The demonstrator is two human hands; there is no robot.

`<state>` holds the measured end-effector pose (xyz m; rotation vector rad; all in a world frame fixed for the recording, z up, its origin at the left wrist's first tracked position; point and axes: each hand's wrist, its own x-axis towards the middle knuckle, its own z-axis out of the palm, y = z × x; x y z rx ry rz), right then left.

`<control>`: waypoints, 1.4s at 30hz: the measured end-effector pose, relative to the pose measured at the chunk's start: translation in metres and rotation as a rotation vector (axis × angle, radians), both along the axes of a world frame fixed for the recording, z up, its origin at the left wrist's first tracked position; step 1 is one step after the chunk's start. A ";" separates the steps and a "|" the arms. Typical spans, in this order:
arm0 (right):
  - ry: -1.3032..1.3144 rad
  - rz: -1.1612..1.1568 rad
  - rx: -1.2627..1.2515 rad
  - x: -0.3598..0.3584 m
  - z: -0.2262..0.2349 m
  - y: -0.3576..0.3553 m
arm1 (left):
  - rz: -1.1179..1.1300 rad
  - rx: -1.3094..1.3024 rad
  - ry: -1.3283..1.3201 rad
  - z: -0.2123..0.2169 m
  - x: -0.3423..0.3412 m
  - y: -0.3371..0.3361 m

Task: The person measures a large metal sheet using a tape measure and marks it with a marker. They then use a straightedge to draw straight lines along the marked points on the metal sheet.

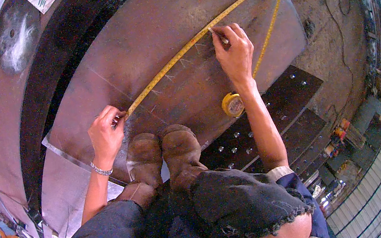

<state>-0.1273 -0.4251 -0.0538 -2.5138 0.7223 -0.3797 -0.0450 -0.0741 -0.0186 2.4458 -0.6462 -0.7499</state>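
A yellow tape measure blade (179, 55) runs diagonally across a large brown steel plate (148, 24). It folds back near the plate's far right edge toward its round yellow case (233, 105), which lies beside my right forearm. My left hand (107, 132) is closed in a pinch on the near end of the blade. In the fingers of my right hand (235, 52) is a slim white chalk stick (224, 40), its tip at the blade's edge. Several pale chalk marks (184, 61) show on the plate just below the blade.
My brown boots (179, 144) stand on the plate's near side. A dark perforated steel plate (291, 83) lies to the right. Cables (338, 16) trail over the floor at far right. A curved dark steel edge (40, 102) and a grey disc (15, 35) are at left.
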 end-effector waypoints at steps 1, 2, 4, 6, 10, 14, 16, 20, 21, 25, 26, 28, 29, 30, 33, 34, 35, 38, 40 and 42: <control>0.004 0.009 -0.018 0.000 0.001 0.000 | 0.002 0.000 0.003 0.000 0.000 0.000; 0.008 0.017 -0.034 0.001 0.002 -0.001 | 0.000 0.005 0.001 0.001 0.000 0.000; 0.022 0.029 -0.038 0.000 0.002 0.000 | -0.005 0.016 -0.001 0.002 0.001 -0.001; 0.040 0.034 -0.017 -0.001 0.002 -0.001 | -0.024 0.013 -0.027 -0.001 0.000 0.001; 0.191 0.066 -0.050 -0.003 0.013 -0.003 | -0.055 0.000 -0.059 -0.003 0.001 0.000; 0.392 0.041 -0.123 0.011 0.065 -0.009 | -0.011 -0.014 -0.022 -0.001 -0.001 0.005; 0.304 -0.049 -0.097 0.009 0.059 -0.011 | 0.029 -0.029 -0.010 -0.007 -0.004 0.008; 0.082 -0.011 0.024 0.000 0.023 -0.018 | -0.031 0.003 -0.043 0.001 0.000 -0.002; 0.067 -0.003 0.032 0.000 0.018 -0.015 | -0.028 0.009 -0.039 0.002 0.000 -0.002; 0.095 0.019 -0.020 0.001 0.011 -0.011 | -0.026 -0.004 -0.042 0.004 0.001 -0.003; 0.104 0.028 -0.052 0.002 0.012 -0.010 | -0.020 -0.003 -0.035 0.004 0.001 -0.002; 0.102 0.040 -0.048 0.002 0.012 -0.010 | -0.009 -0.001 -0.022 0.003 0.000 -0.002; 0.100 0.046 -0.045 0.002 0.011 -0.010 | -0.005 -0.002 -0.014 0.002 0.000 -0.001; 0.107 0.053 -0.042 0.002 0.012 -0.011 | -0.001 -0.003 -0.007 0.002 0.000 -0.001; 0.124 0.067 -0.041 0.002 0.014 -0.012 | -0.006 0.000 -0.007 0.001 0.000 0.000; 0.126 0.066 -0.043 0.002 0.014 -0.012 | -0.010 0.002 -0.011 0.000 0.000 0.000; 0.129 0.066 -0.045 0.002 0.013 -0.012 | -0.011 0.013 -0.005 0.000 0.000 0.001; 0.127 0.083 -0.058 0.002 0.013 -0.013 | -0.010 0.031 0.005 0.001 0.000 0.001; 0.142 0.092 -0.051 0.003 0.015 -0.013 | -0.005 0.025 0.003 0.001 0.000 0.001; 0.148 0.102 -0.051 0.003 0.016 -0.013 | -0.003 0.021 0.002 0.001 0.000 0.000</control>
